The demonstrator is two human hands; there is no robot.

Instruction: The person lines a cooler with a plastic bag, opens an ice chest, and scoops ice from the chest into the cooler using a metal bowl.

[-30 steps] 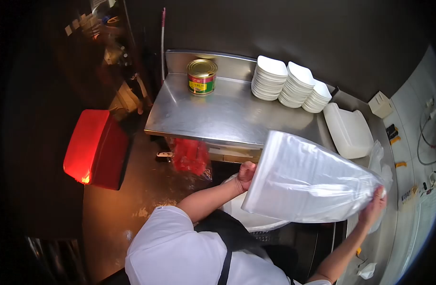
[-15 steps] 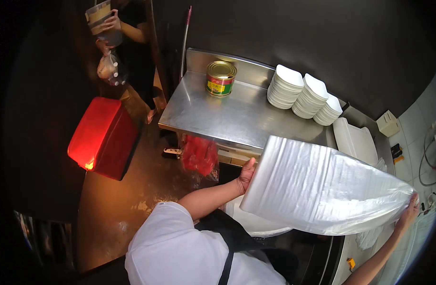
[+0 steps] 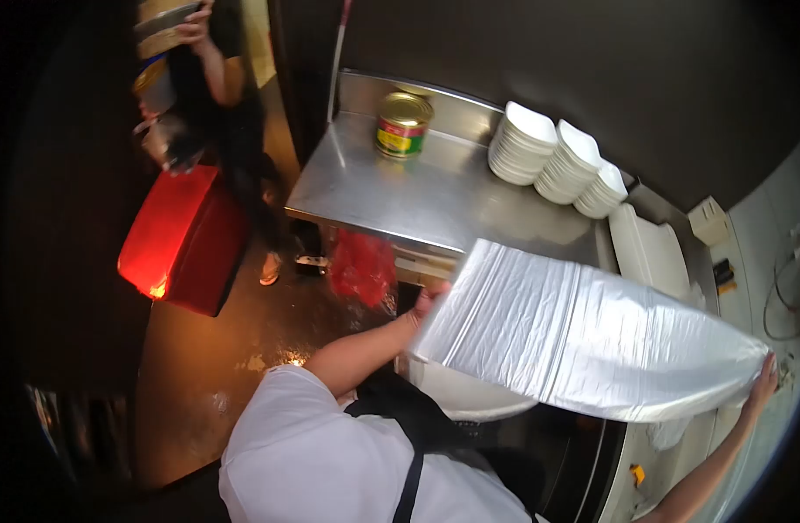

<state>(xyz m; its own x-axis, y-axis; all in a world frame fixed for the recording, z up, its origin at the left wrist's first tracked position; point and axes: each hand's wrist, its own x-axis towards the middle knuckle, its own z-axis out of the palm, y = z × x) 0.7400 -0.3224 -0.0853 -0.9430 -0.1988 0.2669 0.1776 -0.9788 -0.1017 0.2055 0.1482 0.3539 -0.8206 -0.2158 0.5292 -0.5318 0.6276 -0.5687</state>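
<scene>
A wide sheet of clear plastic film (image 3: 592,336) is stretched between my two hands above a white tub (image 3: 469,394). My left hand (image 3: 428,299) is closed on the rolled left end of the film, partly hidden behind it. Far to the right, my right hand (image 3: 765,379) pinches the gathered other end. The film hangs in front of the steel table's edge and looks creased and shiny.
The steel table (image 3: 356,187) carries a tin can (image 3: 404,126), stacks of white dishes (image 3: 522,148) and a white container (image 3: 651,253). A red bin (image 3: 177,244) stands left. Another person (image 3: 217,113) holds containers behind it. A red bag (image 3: 362,268) hangs below the table.
My right hand has moved right and drawn the film out longer; my left hand has shifted slightly left. The other person has come closer, near the red bin.
</scene>
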